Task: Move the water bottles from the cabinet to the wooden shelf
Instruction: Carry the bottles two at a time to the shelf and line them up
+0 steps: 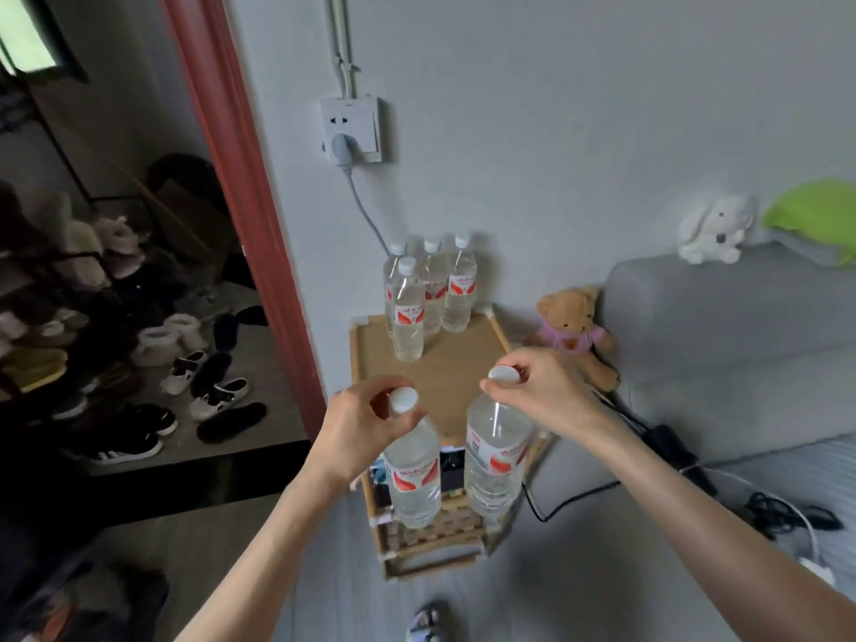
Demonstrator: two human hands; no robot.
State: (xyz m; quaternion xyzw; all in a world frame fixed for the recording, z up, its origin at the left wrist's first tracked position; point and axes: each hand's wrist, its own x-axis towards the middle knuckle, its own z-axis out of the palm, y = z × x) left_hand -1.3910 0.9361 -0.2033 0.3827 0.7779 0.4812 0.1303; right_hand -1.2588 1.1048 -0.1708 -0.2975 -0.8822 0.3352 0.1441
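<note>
Four bottles [428, 294] stand on the wooden shelf [456, 363] — each hand (left [356, 424], right [542, 391]) grips one more.

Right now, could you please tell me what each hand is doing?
Left hand: closed on the neck of a water bottle, holding it.
Right hand: closed on the neck of another water bottle, holding it.

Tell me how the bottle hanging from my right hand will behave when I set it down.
The right hand pinches only the neck of its water bottle, so it may swing. It looks full, probably heavy. Tall and narrow, it could tip on the wooden shelf.
</note>
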